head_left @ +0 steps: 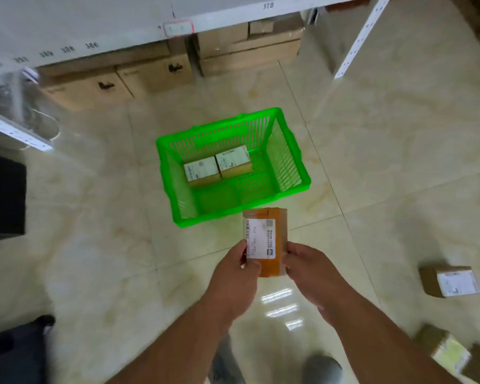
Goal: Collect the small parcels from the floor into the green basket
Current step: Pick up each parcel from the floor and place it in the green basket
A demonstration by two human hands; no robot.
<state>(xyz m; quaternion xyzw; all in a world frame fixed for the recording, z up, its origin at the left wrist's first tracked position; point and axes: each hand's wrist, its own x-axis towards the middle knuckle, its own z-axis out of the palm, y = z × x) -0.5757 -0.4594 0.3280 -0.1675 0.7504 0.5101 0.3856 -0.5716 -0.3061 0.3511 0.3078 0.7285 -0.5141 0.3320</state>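
Holding a small parcel (265,242) between them, the left hand (237,268) and the right hand (306,266) are both closed on its lower end, the left pinching the labelled edge and the right wrapped against the taped side. The parcel stands roughly upright in the air, just short of the near rim of the green basket (294,151), which sits on the tiled floor (385,162).

It looks like a stiff cardboard box, and being carried this easily by its bottom end suggests it is light. The brown tape wound over it is glossy, so that face may be slippery; the paper label and the bare cardboard edges should give the surer grip. Taking it across the narrow sides, as both hands do here, seems sound, and one hand would likely be enough for the drop.

The box is tan-brown and oblong, with a white shipping label running along the front, a barcode at the left edge and a small square code near the top.

Inside the basket two similar parcels (218,166) lie flat, side by side and touching, white labels up, towards the far wall; the near half of the basket floor is bare. Out on the floor to the right another labelled parcel (449,281) lies well apart from the basket, and more packages (449,353) sit blurred near the lower right corner.
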